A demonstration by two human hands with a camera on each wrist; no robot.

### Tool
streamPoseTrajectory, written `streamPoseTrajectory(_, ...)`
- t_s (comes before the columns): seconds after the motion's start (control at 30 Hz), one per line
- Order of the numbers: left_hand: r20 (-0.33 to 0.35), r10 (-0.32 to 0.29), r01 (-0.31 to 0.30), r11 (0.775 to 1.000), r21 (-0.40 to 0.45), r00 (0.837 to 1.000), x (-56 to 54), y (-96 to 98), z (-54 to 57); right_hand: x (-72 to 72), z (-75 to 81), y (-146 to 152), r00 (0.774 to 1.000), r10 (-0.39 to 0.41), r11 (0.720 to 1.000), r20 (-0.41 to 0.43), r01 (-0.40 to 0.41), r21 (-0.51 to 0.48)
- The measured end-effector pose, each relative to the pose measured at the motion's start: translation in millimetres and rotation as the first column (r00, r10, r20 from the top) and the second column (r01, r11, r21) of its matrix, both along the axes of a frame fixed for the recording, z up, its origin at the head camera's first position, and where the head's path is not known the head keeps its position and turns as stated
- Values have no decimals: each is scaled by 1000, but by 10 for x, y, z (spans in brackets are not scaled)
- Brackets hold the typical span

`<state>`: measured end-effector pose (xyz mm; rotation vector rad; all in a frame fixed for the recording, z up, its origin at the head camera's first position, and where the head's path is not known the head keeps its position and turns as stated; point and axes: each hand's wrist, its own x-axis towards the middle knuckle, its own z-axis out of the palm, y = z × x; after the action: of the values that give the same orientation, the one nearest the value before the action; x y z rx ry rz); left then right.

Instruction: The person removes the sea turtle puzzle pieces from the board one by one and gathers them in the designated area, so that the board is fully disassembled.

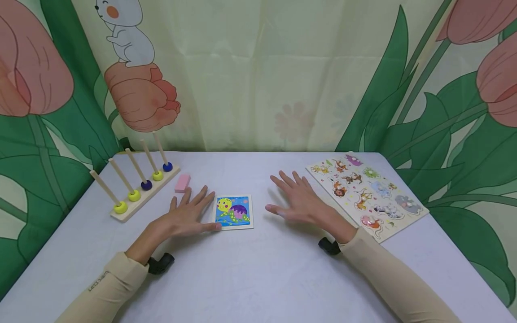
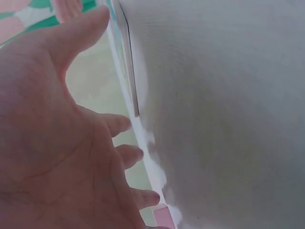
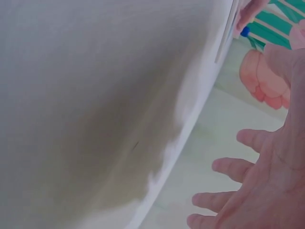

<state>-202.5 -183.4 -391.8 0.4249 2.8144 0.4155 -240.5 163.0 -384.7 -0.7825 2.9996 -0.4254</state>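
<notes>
Between left hand (image 1: 186,219) and right hand (image 1: 302,204) | turtle tile (image 1: 234,211) | nearer left

Centre of the frame, the turtle puzzle (image 1: 234,212) on the table (image 1: 258,273), left hand (image 1: 186,216) at its left edge! Frame left, the peg rack (image 1: 145,196), small block (image 1: 182,183) beside it; frame right, the animal board (image 1: 349,204); right hand (image 1: 300,202) between board and puzzle.
</notes>
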Motion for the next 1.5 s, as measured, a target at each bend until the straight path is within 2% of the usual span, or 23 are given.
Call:
streamPoseTrajectory(0.6, 26, 2, -2, 1000, -20, 1000, -18, 34, 14, -10, 13, -101, 1000, 14, 1000, 3, -14, 4)
streamPoseTrajectory(1.5, 23, 1, 0, 999, -43, 1000, -32, 85, -49, -27, 32, -409, 995, 57, 998, 84, -58, 10)
